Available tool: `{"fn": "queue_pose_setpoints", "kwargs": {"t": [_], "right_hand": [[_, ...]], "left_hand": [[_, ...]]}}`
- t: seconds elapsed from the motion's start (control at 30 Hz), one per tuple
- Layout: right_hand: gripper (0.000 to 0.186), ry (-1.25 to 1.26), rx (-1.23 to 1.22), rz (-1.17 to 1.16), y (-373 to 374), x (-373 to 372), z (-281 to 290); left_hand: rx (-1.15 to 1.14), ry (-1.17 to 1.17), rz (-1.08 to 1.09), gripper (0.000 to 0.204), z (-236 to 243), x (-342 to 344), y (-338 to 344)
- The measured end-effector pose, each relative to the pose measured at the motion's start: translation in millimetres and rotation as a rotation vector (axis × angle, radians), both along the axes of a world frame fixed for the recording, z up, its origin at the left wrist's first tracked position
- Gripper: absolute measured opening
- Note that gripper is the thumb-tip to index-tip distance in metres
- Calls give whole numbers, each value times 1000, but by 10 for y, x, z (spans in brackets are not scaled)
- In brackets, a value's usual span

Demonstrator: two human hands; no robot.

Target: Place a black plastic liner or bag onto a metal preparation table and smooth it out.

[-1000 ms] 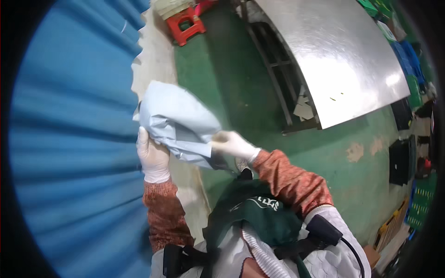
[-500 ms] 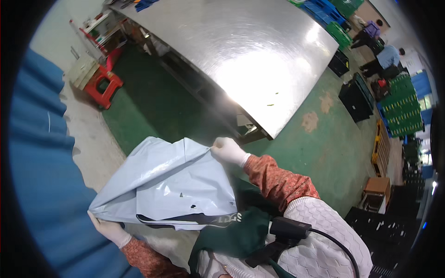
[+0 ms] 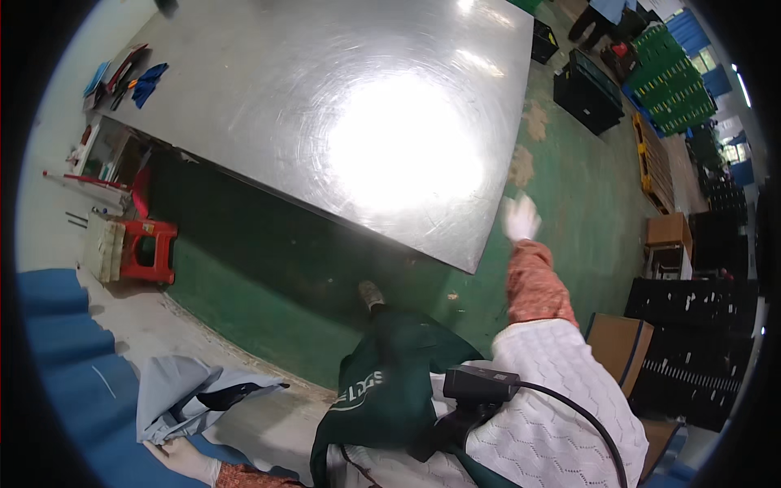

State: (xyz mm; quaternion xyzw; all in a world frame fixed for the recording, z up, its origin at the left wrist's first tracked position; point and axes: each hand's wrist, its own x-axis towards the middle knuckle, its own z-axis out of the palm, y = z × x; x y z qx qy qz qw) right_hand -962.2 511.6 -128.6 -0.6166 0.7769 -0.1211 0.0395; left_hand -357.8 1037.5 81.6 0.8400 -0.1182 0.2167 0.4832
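Note:
My left hand (image 3: pixel 185 457), in a white glove, is closed on the lower edge of a pale grey-blue plastic bag (image 3: pixel 167 390). The bag hangs crumpled and folded, with a dark patch on its side, near the blue curtain at lower left. Away from the bag, my right hand (image 3: pixel 521 218), also white-gloved, reaches forward just right of the near corner of a metal table (image 3: pixel 268 154). Nothing shows in that hand, and motion blur hides how its fingers are bent.
A blue curtain (image 3: pixel 49 342) hangs at left. A red plastic stool (image 3: pixel 150 252) stands beyond it. Blue and dark items (image 3: pixel 149 84) lie at the table's far left. Black crates (image 3: pixel 587 91), a wooden pallet (image 3: pixel 653 163) and cardboard boxes (image 3: pixel 618 350) line the right. A person (image 3: pixel 602 16) stands far right.
My right hand has let go of the bag and moved right and forward. The bag, spread between both hands before, now hangs crumpled from my left hand. My view has shifted.

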Motion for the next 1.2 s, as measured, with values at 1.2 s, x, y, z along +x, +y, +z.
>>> {"fn": "queue_pose_setpoints", "kwargs": {"t": [1.2], "right_hand": [[15, -538, -339, 1257, 1511, 4004, 1735]], "left_hand": [[329, -432, -868, 73, 185, 6, -2055]]}}
